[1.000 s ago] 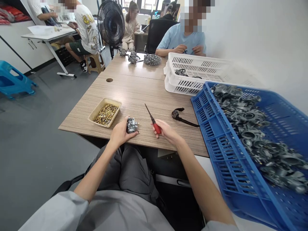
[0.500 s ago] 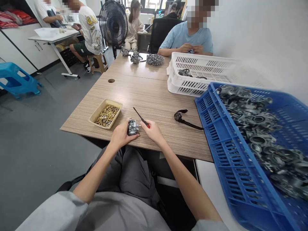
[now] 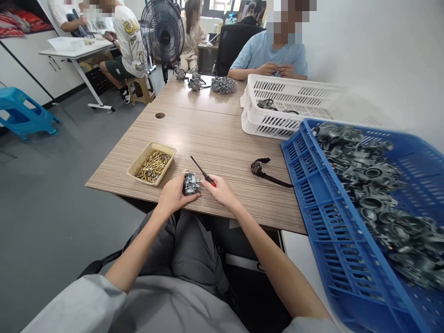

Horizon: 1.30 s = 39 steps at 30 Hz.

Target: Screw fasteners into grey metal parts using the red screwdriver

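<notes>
The small metal part (image 3: 190,183) is blocky and silver-grey, with knobs and recesses on its upper face, short stubs on its right side and a brass-coloured tip at its lower right corner. It sits at the counter's near edge, the left hand's (image 3: 172,192) fingers wrapped around its left side. The right hand's (image 3: 222,191) fingers are closed on a screwdriver (image 3: 199,167) with a red and black handle, its dark shaft slanting up and away; whether they also touch the stubs is unclear.

The counter (image 3: 208,125) is streaky brown wood grain. On it are a cream tray (image 3: 132,170) of brass pieces (image 3: 154,166), a black watch (image 3: 256,168) and a white crate (image 3: 268,126); a blue crate (image 3: 321,199) heaped with metal castings (image 3: 374,203) is at the right. Beyond stand a black fan (image 3: 163,34) and a person in light blue (image 3: 255,52); a blue stool (image 3: 29,111) is on the grey floor (image 3: 62,222).
</notes>
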Available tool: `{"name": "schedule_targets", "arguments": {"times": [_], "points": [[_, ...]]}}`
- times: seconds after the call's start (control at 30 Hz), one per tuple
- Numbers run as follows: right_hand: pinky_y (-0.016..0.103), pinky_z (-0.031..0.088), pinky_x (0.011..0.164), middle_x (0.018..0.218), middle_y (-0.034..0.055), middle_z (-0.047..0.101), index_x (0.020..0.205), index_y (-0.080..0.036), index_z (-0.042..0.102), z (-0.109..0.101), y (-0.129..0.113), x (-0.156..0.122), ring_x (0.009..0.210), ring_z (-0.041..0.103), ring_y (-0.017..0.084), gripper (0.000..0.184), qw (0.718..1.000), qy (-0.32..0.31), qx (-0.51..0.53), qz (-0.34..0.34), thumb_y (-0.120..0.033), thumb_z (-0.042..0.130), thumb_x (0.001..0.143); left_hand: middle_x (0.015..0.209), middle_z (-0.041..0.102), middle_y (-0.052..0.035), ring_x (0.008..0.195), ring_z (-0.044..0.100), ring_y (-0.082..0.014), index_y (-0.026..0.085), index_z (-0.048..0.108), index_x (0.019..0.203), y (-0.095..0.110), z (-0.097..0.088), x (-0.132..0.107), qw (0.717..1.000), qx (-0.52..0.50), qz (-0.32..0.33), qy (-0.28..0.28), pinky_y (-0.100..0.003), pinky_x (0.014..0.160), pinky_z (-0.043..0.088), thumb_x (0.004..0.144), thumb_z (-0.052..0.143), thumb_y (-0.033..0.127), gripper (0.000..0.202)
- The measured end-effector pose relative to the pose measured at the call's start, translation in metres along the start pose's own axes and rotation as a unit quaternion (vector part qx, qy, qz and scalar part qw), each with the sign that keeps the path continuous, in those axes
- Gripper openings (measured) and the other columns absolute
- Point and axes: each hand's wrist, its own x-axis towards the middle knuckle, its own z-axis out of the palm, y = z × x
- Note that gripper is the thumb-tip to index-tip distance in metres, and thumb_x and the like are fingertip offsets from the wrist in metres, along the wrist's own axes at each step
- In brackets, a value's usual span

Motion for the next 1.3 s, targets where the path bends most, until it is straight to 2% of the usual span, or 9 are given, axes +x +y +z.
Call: {"name": "schedule_targets", "arguments": {"times": [0.17,0.33,0.57,0.7,0.93,1.2,1.3], "points": [[0.032,0.048,0.075,0.08,0.0036,0.07,0.091,-0.019,0.074,0.002,0.0018,0.0008,0.081,0.061,0.022,0.036,1.0,0.009,-0.011,0.005,-0.053,0.064,0.095,0.137,0.07,-0.0143,0.124,0.071,-0.0344,0.022,0.044,0.15,-0.0001,-0.0002,0.0001,1.0,0.004,0.0,-0.003,-0.044,0.104,0.057,0.081,0.087,0.05,0.086],[0.032,0.048,0.075,0.083,0.0039,0.071,0.092,-0.017,0.072,0.0027,0.0031,0.0017,0.077,0.059,0.02,0.036,1.0,-0.008,-0.007,0.011,-0.05,0.059,0.098,0.137,0.071,-0.0151,0.125,0.07,-0.0345,0.021,0.044,0.15,-0.002,0.0003,-0.0001,1.0,0.011,0.008,-0.007,-0.043,0.105,0.057,0.08,0.087,0.051,0.088],[0.033,0.047,0.075,0.085,0.004,0.07,0.091,-0.018,0.07,0.0021,0.0039,0.0003,0.08,0.06,0.021,0.034,1.0,0.007,0.0,-0.007,-0.051,0.063,0.096,0.136,0.071,-0.0162,0.124,0.071,-0.0355,0.019,0.043,0.152,-0.0017,0.0009,-0.0005,1.0,0.021,0.011,-0.003,-0.045,0.103,0.057,0.08,0.088,0.051,0.09],[0.033,0.048,0.081,0.091,0.0044,0.071,0.092,-0.019,0.069,0.0023,0.0019,-0.0012,0.085,0.062,0.021,0.028,1.0,0.015,0.006,-0.021,-0.047,0.066,0.094,0.135,0.072,-0.0157,0.122,0.072,-0.0348,0.019,0.043,0.151,-0.0016,0.0004,-0.0004,1.0,0.021,0.014,-0.001,-0.044,0.102,0.058,0.079,0.089,0.051,0.091],[0.032,0.044,0.072,0.08,0.0032,0.068,0.085,-0.02,0.069,0.0029,-0.0002,-0.0035,0.076,0.058,0.02,0.036,0.999,0.016,-0.048,-0.016,-0.051,0.059,0.099,0.134,0.072,-0.0156,0.122,0.072,-0.0351,0.018,0.043,0.152,-0.0011,-0.0004,-0.0003,1.0,0.024,0.007,-0.007,-0.045,0.103,0.058,0.08,0.088,0.05,0.091],[0.031,0.04,0.068,0.077,0.0001,0.061,0.085,-0.02,0.064,0.0026,-0.0014,-0.0046,0.07,0.051,0.017,0.034,0.998,0.013,-0.05,-0.022,-0.051,0.061,0.098,0.13,0.073,-0.014,0.116,0.073,-0.0339,0.021,0.042,0.152,0.0011,-0.0024,0.0001,0.999,0.03,0.012,-0.012,-0.043,0.098,0.058,0.081,0.088,0.05,0.09],[0.031,0.04,0.07,0.079,0.0008,0.063,0.085,-0.02,0.063,0.0028,-0.0015,-0.0047,0.072,0.053,0.018,0.033,0.998,0.016,-0.06,-0.022,-0.05,0.059,0.098,0.13,0.073,-0.0141,0.117,0.073,-0.0339,0.021,0.042,0.152,0.0013,-0.0027,0.0,0.999,0.029,0.014,-0.011,-0.043,0.099,0.058,0.081,0.088,0.049,0.089]]}}
